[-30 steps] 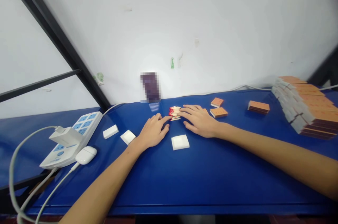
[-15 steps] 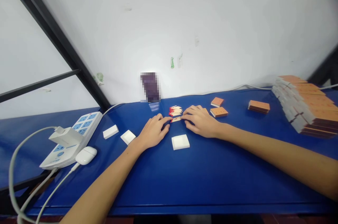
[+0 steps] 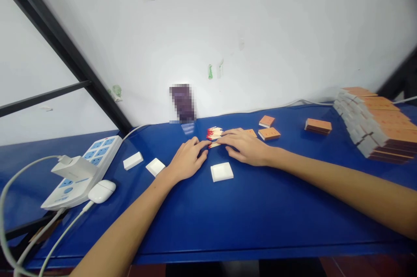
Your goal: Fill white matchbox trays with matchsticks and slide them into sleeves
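Note:
A small heap of red-tipped matches lies on the blue table near the wall. My left hand rests palm down just left of the heap, its fingertips touching a few matches pulled slightly toward me. My right hand lies flat on the right side of the heap, fingers stretched over the match ends. Just in front of both hands sits a white matchbox tray.
Two more white trays lie to the left, beside a power strip with charger and a white earbud case. Orange matchbox sleeves lie right, and a big stack of boxes at far right.
My right hand's fingers moved off the heap, dragging a few matches toward me, then stretched back to them. The view shifted slightly. My left hand stayed nearly still.

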`<state>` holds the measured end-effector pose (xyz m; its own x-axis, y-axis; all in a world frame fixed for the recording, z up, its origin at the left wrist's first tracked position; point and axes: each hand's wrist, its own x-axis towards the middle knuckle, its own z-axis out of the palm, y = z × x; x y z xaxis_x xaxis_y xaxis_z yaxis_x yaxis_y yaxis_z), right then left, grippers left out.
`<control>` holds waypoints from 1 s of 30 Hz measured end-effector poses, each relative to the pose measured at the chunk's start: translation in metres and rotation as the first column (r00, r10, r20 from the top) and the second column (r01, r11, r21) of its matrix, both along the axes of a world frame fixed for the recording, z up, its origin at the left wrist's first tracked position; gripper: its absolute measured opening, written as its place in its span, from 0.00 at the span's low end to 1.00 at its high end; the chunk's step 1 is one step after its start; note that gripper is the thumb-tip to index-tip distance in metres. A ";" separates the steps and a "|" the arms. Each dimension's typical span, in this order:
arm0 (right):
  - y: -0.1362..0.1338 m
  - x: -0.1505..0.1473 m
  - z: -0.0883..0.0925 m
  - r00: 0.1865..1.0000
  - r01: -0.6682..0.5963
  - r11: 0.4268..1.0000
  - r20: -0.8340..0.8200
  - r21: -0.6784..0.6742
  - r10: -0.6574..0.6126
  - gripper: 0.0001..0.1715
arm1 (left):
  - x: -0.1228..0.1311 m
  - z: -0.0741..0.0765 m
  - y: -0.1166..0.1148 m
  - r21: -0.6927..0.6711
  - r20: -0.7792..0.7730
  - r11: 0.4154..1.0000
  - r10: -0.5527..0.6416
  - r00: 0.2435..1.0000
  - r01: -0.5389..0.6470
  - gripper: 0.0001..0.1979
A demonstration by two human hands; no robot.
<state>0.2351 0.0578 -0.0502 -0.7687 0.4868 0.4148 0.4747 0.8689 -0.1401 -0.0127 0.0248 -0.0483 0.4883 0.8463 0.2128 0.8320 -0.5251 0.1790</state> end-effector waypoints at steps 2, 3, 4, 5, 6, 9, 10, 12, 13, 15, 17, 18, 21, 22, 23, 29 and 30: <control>0.000 0.000 -0.001 1.000 0.012 1.000 -0.020 -0.003 -0.012 0.22 | 0.000 0.000 0.000 0.002 -0.003 1.000 -0.003 1.000 0.003 0.20; 0.001 0.000 -0.001 0.999 0.022 1.000 -0.025 -0.008 -0.022 0.22 | 0.000 0.001 0.000 0.003 -0.002 1.000 -0.005 1.000 0.005 0.20; 0.001 0.001 -0.001 0.999 0.033 0.999 -0.022 -0.014 -0.033 0.23 | 0.000 0.001 0.000 0.003 0.000 1.000 -0.007 1.000 0.007 0.20; 0.001 0.001 -0.001 0.999 0.044 0.999 -0.011 -0.020 -0.044 0.24 | 0.000 0.001 0.000 0.001 0.003 1.000 -0.010 1.000 0.010 0.20; 0.002 0.001 -0.002 0.999 0.053 0.998 0.005 -0.027 -0.053 0.25 | 0.000 0.001 0.000 -0.001 0.008 1.000 -0.013 1.000 0.013 0.20; 0.002 0.002 -0.002 0.997 0.055 0.997 0.047 -0.049 -0.053 0.26 | 0.000 0.002 -0.001 -0.010 0.018 1.000 -0.016 1.000 0.017 0.20; 0.003 0.002 -0.003 0.997 0.053 0.997 0.052 -0.055 -0.050 0.25 | 0.000 0.002 -0.001 -0.012 0.020 1.000 -0.017 1.000 0.018 0.19; 0.003 0.003 -0.003 0.998 0.048 0.997 0.051 -0.060 -0.045 0.25 | 0.000 0.002 -0.001 -0.016 0.022 1.000 -0.022 1.000 0.023 0.19; 0.003 0.002 -0.003 0.998 0.046 0.997 0.048 -0.060 -0.044 0.24 | 0.000 0.003 -0.001 -0.019 0.023 0.999 -0.026 0.999 0.027 0.19; 0.002 0.002 -0.003 0.999 0.041 0.998 0.038 -0.055 -0.038 0.23 | 0.001 0.003 -0.001 -0.024 0.027 0.999 -0.035 0.999 0.035 0.19; 0.002 0.002 -0.002 0.999 0.035 0.998 0.025 -0.054 -0.033 0.23 | 0.001 0.003 -0.002 -0.026 0.034 0.999 -0.037 0.999 0.038 0.19; 0.002 0.001 -0.002 0.999 0.034 0.998 0.022 -0.058 -0.033 0.24 | 0.001 0.003 -0.002 -0.025 0.039 0.999 -0.035 0.999 0.036 0.20; 0.001 0.002 -0.002 0.999 0.039 0.996 0.028 -0.075 -0.037 0.24 | 0.001 0.003 -0.002 -0.027 0.045 0.999 -0.020 0.999 0.021 0.21; 0.001 0.002 -0.002 0.999 0.041 0.996 0.030 -0.077 -0.039 0.24 | 0.001 0.003 -0.002 -0.030 0.044 0.999 -0.014 0.999 0.015 0.21; 0.001 0.003 -0.002 0.999 0.042 0.996 0.030 -0.075 -0.040 0.23 | 0.001 0.003 -0.002 -0.033 0.044 0.999 -0.008 0.999 0.010 0.21; 0.001 0.002 -0.001 0.999 0.032 0.997 -0.010 -0.065 -0.032 0.22 | 0.000 0.003 -0.002 -0.045 0.092 0.999 0.001 0.996 0.003 0.20; 0.000 0.002 -0.001 0.999 0.028 0.997 -0.013 -0.066 -0.029 0.22 | -0.001 0.002 -0.002 -0.047 0.102 0.999 0.005 0.995 0.000 0.20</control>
